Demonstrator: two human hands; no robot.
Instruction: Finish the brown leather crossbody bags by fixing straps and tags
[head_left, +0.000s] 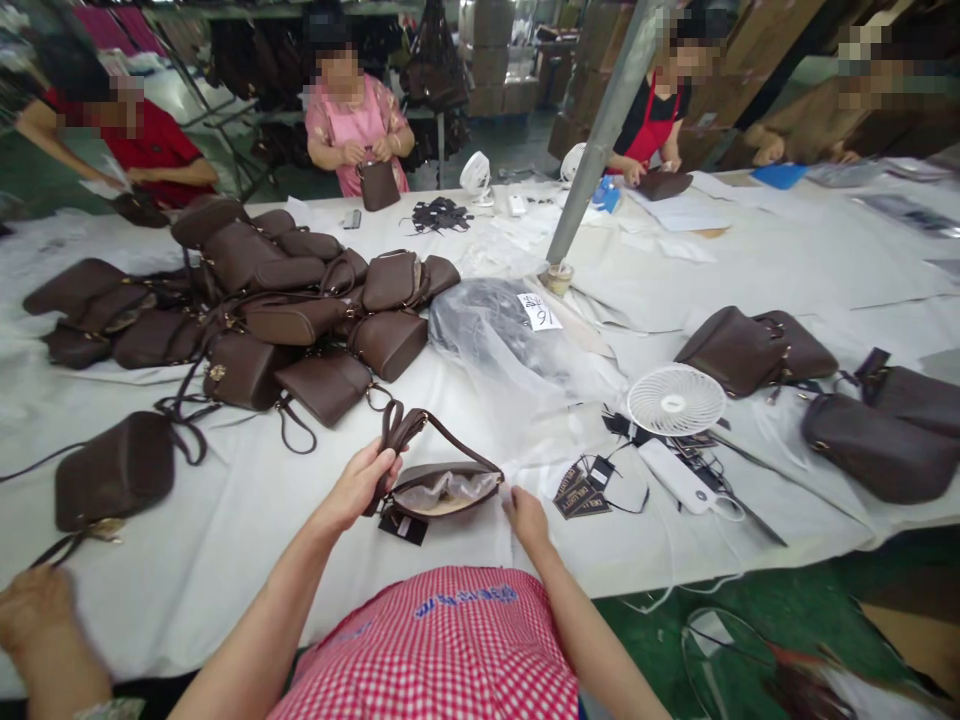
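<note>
The left hand (367, 485) is closed around the gathered strap (399, 432) of a brown bag (463, 513), which sits on the bench (247, 540) just in front of the person, mouth open. The right hand (529, 518) is at the bag's other end, fingers curled; whether it pinches the edge or only touches it, I cannot tell. If its hold is light, a tug on the strap could swing the bag round or tip it.

Pale crumpled material (442, 490) lies inside the mouth and might snag if the opening were closed over it. A black tag (403, 527) lies by the near left edge, where it could get bent or trapped under the bag.

Just to the right, loose tags (581, 492) and a white fan (675, 400) lie close enough that a wide elbow might scatter them. Beyond the left hand, the heaped bags (322, 388) trail loops of strap that could catch. At far left, a co-worker's hand (37, 610) is beside another bag's strap (64, 548), so reaching that way risks a bump.
</note>
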